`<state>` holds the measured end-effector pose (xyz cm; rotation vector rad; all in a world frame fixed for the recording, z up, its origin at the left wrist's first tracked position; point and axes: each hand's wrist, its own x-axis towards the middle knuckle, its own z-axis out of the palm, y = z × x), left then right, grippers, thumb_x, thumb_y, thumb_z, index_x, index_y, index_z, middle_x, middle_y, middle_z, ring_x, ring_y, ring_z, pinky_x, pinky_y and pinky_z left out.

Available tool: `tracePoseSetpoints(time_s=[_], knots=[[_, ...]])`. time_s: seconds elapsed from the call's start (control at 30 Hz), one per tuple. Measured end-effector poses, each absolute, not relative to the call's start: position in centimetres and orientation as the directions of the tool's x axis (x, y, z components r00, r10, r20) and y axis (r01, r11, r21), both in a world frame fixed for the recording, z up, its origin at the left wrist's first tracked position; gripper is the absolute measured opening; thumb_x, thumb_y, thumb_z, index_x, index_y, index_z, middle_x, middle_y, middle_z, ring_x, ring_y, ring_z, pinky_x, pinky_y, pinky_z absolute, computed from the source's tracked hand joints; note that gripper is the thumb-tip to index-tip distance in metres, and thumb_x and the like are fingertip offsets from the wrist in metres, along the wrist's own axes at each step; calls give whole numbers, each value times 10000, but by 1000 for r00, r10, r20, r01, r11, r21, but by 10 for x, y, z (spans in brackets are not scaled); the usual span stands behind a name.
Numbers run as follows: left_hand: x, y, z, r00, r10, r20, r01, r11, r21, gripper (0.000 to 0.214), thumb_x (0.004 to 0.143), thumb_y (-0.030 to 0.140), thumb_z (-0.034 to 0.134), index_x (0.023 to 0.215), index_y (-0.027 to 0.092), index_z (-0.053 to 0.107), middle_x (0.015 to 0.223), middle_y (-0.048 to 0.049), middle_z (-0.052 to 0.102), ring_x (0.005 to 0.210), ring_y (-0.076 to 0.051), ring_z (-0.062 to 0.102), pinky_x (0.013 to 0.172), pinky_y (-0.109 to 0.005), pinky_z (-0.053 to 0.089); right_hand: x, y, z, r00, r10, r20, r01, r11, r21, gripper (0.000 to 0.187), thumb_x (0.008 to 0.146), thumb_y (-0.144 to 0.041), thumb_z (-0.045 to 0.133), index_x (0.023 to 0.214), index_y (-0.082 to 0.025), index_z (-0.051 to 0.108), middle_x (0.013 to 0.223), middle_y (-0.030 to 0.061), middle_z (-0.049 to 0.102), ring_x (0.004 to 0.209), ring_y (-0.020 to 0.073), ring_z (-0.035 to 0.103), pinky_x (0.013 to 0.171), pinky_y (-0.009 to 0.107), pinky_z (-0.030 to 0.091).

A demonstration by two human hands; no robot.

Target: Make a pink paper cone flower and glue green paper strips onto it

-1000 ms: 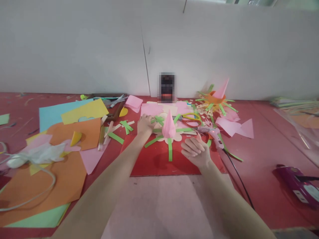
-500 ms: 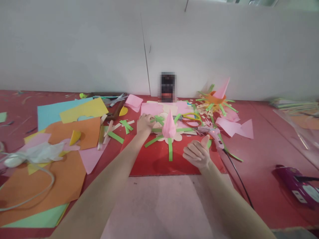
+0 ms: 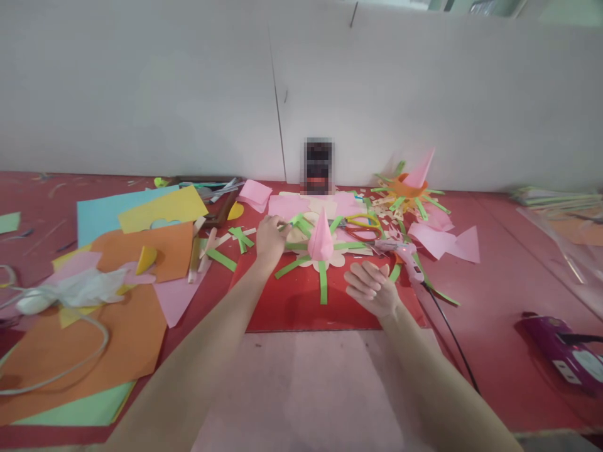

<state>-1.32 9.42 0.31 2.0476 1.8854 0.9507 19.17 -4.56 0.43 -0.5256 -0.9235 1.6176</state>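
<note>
A pink paper cone (image 3: 321, 238) stands upright on a cream scalloped paper base (image 3: 335, 258), with green paper strips (image 3: 323, 285) spreading out from around it. My left hand (image 3: 272, 240) is at the left side of this piece, its fingers pinched at the end of a green strip (image 3: 298, 221); the fingertips are partly hidden. To the right of the cone, my right hand (image 3: 372, 289) hovers over the red board (image 3: 287, 311), palm toward me, fingers loosely bent and holding nothing. Just beyond it lies a pink glue gun (image 3: 411, 263).
Scissors (image 3: 362, 233) with yellow and red handles lie behind the cone. A similar orange and pink paper piece (image 3: 409, 185) stands at the back right. Coloured paper sheets (image 3: 117, 326) cover the left side. A purple power strip (image 3: 560, 351) sits at the right.
My right hand has loosened: the raised thumb has come down toward the fingers, which have spread a little. My left hand stays at the green strip. The view has shifted slightly.
</note>
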Motion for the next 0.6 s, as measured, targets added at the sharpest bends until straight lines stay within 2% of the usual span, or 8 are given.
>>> tracePoseSetpoints(time_s=[0.17,0.27,0.33,0.47,0.6], knots=[[-15,65,21,-216,858,466,603,-259,755,73,764,235,595,737,173,568,823,-26,586,806,-158,565,765,-277,439,192,-42,5,-275,953,129,-722,-116,-682,539,673,-539,665,504,-205,277,500,-70,197,438,84,118,348,199,163],[-11,44,29,-268,819,507,504,-330,798,64,771,231,591,745,181,562,798,-10,574,799,-145,556,763,-268,442,192,-39,4,-304,939,161,-784,-151,-602,488,704,-461,678,521,-192,314,517,-68,199,455,81,123,371,180,195],[-7,30,32,-279,803,527,465,-367,805,81,774,248,599,752,184,554,795,-8,570,798,-141,553,742,-261,447,193,-37,3,-303,940,158,-791,-156,-591,457,717,-439,675,535,-192,336,529,-66,200,464,82,130,384,177,211],[5,7,28,-216,760,612,476,-466,746,75,807,248,578,767,194,544,807,-12,559,763,-125,549,638,-228,458,195,-33,0,-278,950,141,-756,-125,-642,436,715,-454,671,553,-195,360,556,-62,210,474,81,147,399,187,221],[15,-7,15,23,658,752,460,-675,576,52,805,185,580,779,195,536,798,-15,562,782,-129,559,656,-242,484,194,-30,-3,-242,962,128,-702,-83,-707,426,695,-470,681,565,-195,383,577,-58,224,486,78,166,407,195,220]])
